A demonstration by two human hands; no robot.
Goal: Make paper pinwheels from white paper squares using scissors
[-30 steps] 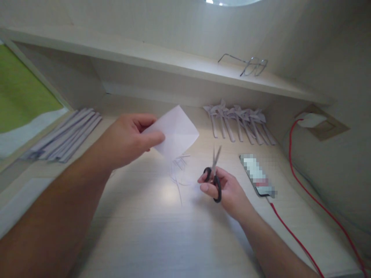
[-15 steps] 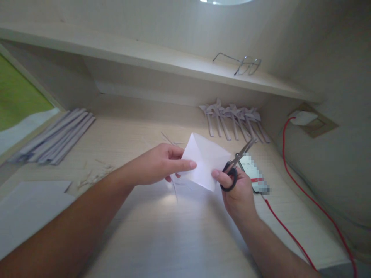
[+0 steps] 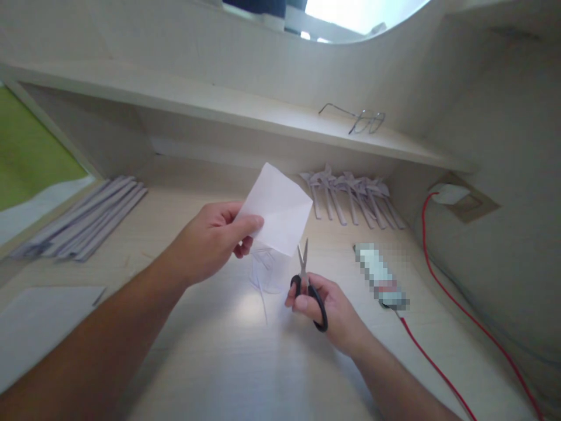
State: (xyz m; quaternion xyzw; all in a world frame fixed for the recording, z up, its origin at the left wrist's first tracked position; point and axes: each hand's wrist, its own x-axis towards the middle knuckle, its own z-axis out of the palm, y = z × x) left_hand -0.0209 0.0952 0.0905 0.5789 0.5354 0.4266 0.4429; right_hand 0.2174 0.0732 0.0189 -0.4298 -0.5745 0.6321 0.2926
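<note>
Left hand (image 3: 219, 237) is pinching the white paper square (image 3: 280, 207) near its left corner, thumb on top, the top, right and bottom corners sticking out free. Right hand (image 3: 328, 307) has the scissors (image 3: 304, 272) by the loops, blades slightly parted, tips just beside the square's bottom corner. Thin paper strips (image 3: 261, 298) lie below the paper grip. Phone (image 3: 379, 275) is right of the scissors, decent gap between. Pinwheels (image 3: 331, 190) lie farther back, beyond the right hand.
</note>
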